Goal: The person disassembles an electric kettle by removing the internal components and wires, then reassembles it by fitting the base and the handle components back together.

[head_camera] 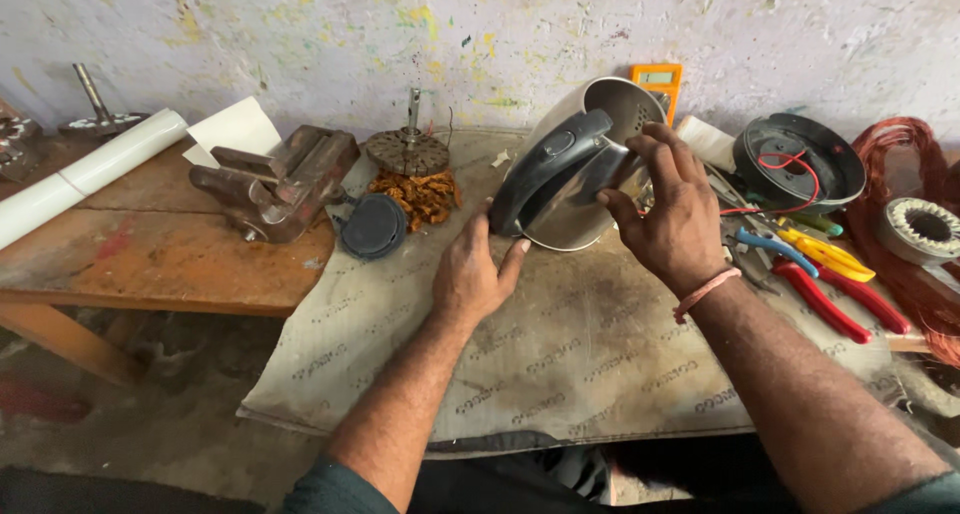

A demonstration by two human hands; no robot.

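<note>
the round steel kettle with a black plastic handle (575, 179) lies tilted on its side on the sack-covered desk (560, 364). the right hand (672, 214) has its grip closed on the kettle handle and body; the left hand (475, 274), fingers apart, only touches the steel wall from below. i judge the step is turning the kettle for inspection. just right of the grip lie red, yellow and blue handled pliers (825, 274).

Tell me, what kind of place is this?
Probably a small repair workshop: a metal vise on the wooden bench, pliers beside copper wire coils, and a steel kettle in both hands.
</note>
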